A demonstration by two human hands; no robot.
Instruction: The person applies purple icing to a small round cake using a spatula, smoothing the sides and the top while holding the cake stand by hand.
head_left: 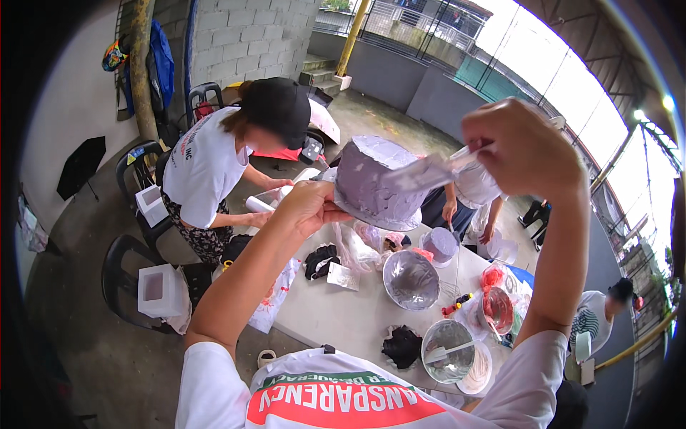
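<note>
A round cake (373, 184) covered in lavender frosting is raised above the table, tilted slightly. My left hand (312, 207) supports it from below at its left edge, fingers curled under the base. In my right hand (527, 146), lifted at the right, is a spatula (427, 174) smeared with pale frosting. Its blade touches or nearly touches the cake's right side; motion blur hides the exact contact. The frosting on the cake's side looks rough and streaked.
The white table (321, 307) bears a lavender-smeared metal bowl (411, 280), a smaller lavender cake (439, 244), a bowl with a white spatula (448, 350) and a red-stained bowl (498, 310). A co-worker in a black cap (275, 111) leans in at left. Plastic chairs (118, 279) stand beyond.
</note>
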